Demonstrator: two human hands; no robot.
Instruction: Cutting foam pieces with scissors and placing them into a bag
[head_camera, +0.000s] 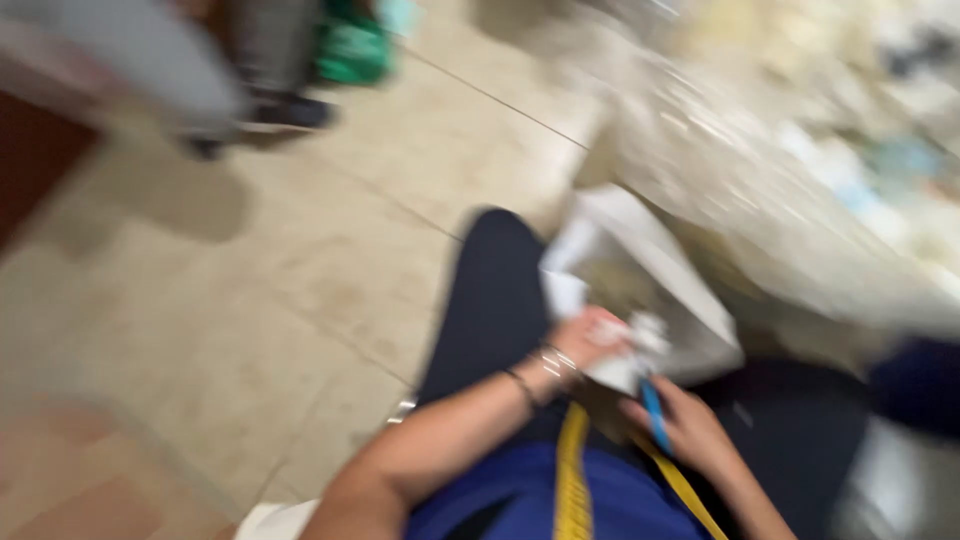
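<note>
On the lap, the left hand (590, 338) grips a blurred piece of white fabric (640, 290), while the right hand (690, 425), just below it, closes around a slim blue tool (655, 415).

A: Count, hands in view?
B: Two. One left hand (590, 338), one right hand (690, 430).
A: Items at the hands?
B: One white folded piece (650, 280), one blue pen-like tool (655, 415), one yellow measuring tape (572, 480).
A: Wrist?
B: Bangles (555, 362) on the left; blur prevents an exact count.
A: Elsewhere?
B: One green object (352, 45), top edge.
</note>
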